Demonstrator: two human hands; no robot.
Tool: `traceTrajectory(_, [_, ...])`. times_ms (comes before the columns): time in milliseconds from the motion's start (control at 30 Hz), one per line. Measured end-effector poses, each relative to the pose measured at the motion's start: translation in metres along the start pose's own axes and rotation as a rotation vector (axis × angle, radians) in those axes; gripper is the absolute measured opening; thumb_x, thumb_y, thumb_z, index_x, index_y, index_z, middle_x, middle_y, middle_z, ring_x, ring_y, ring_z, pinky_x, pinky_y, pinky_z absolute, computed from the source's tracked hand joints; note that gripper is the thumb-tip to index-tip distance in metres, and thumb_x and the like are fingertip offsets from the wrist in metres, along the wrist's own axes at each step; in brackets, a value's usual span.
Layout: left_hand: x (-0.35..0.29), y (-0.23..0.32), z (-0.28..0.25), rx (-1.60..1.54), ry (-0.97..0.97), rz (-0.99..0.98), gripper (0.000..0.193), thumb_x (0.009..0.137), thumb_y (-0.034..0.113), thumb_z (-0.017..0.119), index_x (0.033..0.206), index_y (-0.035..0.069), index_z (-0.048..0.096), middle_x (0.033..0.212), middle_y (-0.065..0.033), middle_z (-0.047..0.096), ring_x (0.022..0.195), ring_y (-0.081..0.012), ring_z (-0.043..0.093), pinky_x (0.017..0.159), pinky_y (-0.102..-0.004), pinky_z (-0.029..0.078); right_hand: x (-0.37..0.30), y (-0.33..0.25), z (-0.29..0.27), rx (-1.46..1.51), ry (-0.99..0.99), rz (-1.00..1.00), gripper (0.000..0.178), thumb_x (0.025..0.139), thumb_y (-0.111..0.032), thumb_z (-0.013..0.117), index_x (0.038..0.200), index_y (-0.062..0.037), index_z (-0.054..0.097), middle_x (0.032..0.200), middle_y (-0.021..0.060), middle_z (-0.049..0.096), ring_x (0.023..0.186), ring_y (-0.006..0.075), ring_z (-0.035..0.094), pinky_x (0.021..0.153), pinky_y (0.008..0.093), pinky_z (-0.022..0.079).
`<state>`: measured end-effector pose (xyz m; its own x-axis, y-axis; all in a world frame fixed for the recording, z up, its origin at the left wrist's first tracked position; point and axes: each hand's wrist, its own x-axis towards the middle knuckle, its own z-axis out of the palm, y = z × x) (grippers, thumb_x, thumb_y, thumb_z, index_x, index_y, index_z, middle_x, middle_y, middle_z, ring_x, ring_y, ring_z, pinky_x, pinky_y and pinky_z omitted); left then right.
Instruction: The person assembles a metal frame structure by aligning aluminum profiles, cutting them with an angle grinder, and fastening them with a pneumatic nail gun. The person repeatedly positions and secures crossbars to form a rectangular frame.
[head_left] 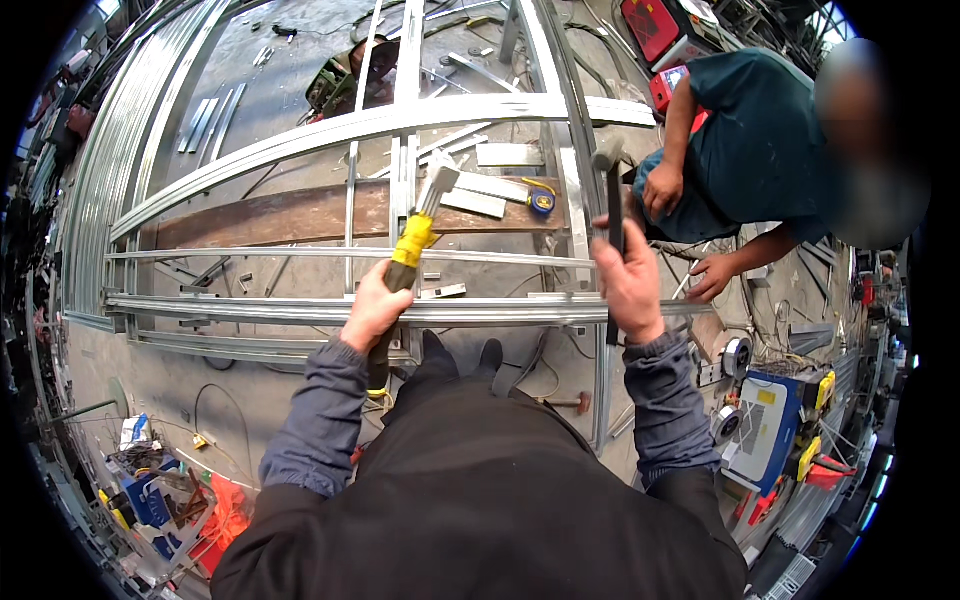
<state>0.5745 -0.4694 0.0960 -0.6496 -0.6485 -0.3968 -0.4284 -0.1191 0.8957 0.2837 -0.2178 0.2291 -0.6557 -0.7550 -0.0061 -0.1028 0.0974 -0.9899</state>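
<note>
My left hand [378, 308] is closed round the dark handle of a long tool with a yellow-wrapped neck [413, 240] and a pale metallic head pointing away from me. Its exact kind I cannot make out. In my right hand [630, 280] is a hammer [614, 200], its black handle upright and its grey head at the top. Both hands are over the near rail of a silver metal frame [480, 312]. A co-worker's hand [712, 278] is by the right end of that rail, and their other hand [663, 190] rests near the knee.
A rusty brown plank [290, 215] lies beneath the frame, with a blue-and-yellow tape measure [541, 200] on it. Metal offcuts [510, 155] are scattered about. Another hammer [575, 403] lies near my feet. A blue-and-white machine [765, 425] stands at right, an orange heap [225, 515] lower left.
</note>
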Motion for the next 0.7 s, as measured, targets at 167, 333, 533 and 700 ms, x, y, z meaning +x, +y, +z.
traceTrajectory(167, [-0.126, -0.001, -0.031, -0.092, 0.07, 0.102, 0.044, 0.085, 0.01, 0.086, 0.124, -0.001, 0.069, 0.099, -0.0006, 0.071, 0.089, -0.0083, 0.064, 0.081, -0.0284, 0.055, -0.035, -0.002, 0.006, 0.273, -0.191, -0.027, 0.024, 0.109, -0.01, 0.07, 0.132, -0.0072, 0.063, 0.089, -0.0046, 0.059, 0.068, 0.0041, 0.057, 0.059, 0.0234, 0.046])
traceTrajectory(333, [-0.252, -0.046, -0.026, -0.257, 0.349, -0.023, 0.037, 0.082, 0.0, 0.083, 0.115, 0.001, 0.065, 0.096, -0.0026, 0.07, 0.085, -0.0119, 0.069, 0.075, -0.0295, 0.057, -0.104, 0.085, 0.024, -0.007, -0.288, 0.25, 0.018, 0.102, -0.013, 0.075, 0.115, -0.0029, 0.072, 0.088, 0.0007, 0.07, 0.078, 0.0111, 0.063, 0.075, 0.0288, 0.052])
traceTrajectory(533, [-0.334, -0.063, 0.003, -0.413, 0.747, -0.124, 0.038, 0.079, -0.005, 0.074, 0.114, 0.005, 0.063, 0.094, -0.0012, 0.062, 0.082, -0.0132, 0.064, 0.077, -0.0309, 0.057, -0.122, 0.123, 0.048, -0.301, -0.556, 0.234, 0.022, 0.097, -0.017, 0.075, 0.116, -0.0071, 0.073, 0.095, 0.0187, 0.075, 0.087, 0.0355, 0.074, 0.079, 0.0408, 0.057])
traceTrajectory(700, [-0.37, -0.103, 0.012, -0.443, 0.992, -0.053, 0.04, 0.077, -0.005, 0.069, 0.115, 0.005, 0.061, 0.094, -0.0028, 0.061, 0.078, -0.0155, 0.062, 0.071, -0.0309, 0.054, -0.109, 0.117, 0.071, -0.551, -0.773, 0.114, 0.029, 0.096, -0.024, 0.073, 0.121, -0.0099, 0.072, 0.102, 0.0214, 0.076, 0.101, 0.0468, 0.071, 0.084, 0.0534, 0.056])
